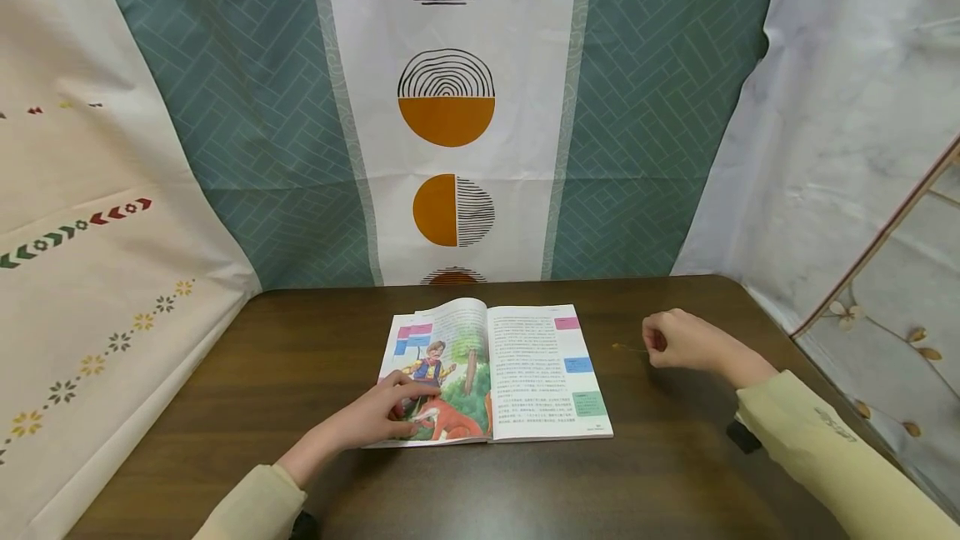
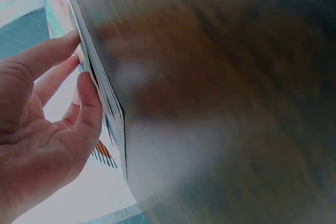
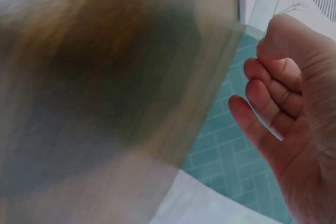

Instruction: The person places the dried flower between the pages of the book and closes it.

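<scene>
An open illustrated book lies on the table, printed text on its right page and a coloured picture with a red fox on its left. My left hand rests on the lower left page; the left wrist view has its fingertips on the page near the book's edge. Right of the book, above the table, my right hand pinches a thin branching dried sprig between thumb and forefinger. The sprig's small yellow-orange tip points toward the book. The other right fingers curl loosely.
The dark wooden table extends around the book. A patterned cloth hangs behind its far edge. Pale cloth drapes along the left and right sides.
</scene>
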`<state>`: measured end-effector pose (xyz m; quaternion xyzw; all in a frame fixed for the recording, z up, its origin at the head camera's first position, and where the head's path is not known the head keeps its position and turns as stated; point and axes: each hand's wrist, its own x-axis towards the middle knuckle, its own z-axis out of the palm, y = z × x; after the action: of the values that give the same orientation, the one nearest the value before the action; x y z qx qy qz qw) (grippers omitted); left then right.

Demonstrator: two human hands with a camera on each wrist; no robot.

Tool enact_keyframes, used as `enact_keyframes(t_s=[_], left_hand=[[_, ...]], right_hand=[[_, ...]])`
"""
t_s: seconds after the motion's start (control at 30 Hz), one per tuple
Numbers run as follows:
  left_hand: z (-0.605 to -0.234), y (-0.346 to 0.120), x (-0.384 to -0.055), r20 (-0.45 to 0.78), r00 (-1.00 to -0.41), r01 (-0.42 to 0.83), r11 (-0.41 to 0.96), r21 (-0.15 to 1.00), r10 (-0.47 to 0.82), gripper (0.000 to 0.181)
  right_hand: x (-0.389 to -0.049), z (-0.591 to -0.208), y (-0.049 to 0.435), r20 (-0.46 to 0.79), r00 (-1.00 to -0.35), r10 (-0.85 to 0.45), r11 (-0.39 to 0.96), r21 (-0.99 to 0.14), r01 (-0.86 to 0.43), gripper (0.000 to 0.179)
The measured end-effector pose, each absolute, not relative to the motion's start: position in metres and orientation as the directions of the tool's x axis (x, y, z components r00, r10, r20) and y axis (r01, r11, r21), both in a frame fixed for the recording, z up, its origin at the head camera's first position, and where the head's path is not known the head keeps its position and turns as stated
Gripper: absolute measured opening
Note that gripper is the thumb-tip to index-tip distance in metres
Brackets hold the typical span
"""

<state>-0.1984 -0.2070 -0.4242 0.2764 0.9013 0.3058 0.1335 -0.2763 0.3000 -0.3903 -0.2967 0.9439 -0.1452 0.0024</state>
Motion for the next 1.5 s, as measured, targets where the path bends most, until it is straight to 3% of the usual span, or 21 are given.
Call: enact_keyframes(t_s=[0.93,1.5], left_hand=[[-0.427,-0.206,-0.199,-0.074,-0.813,0.412,0.661,0.627,0.577,0.05],[-0.426,-0.207,-0.199,-0.063,-0.818,0.417,0.666,0.619,0.571,0.051]], right_hand=[[-0.308,-0.376,0.225,0.085,-0.801,-0.592,0.744,-0.324,-0.584,0.015],[-0.326,-0.383,0.185,0.053,-0.835,-0.547,0.763,-0.379,-0.524,0.014]])
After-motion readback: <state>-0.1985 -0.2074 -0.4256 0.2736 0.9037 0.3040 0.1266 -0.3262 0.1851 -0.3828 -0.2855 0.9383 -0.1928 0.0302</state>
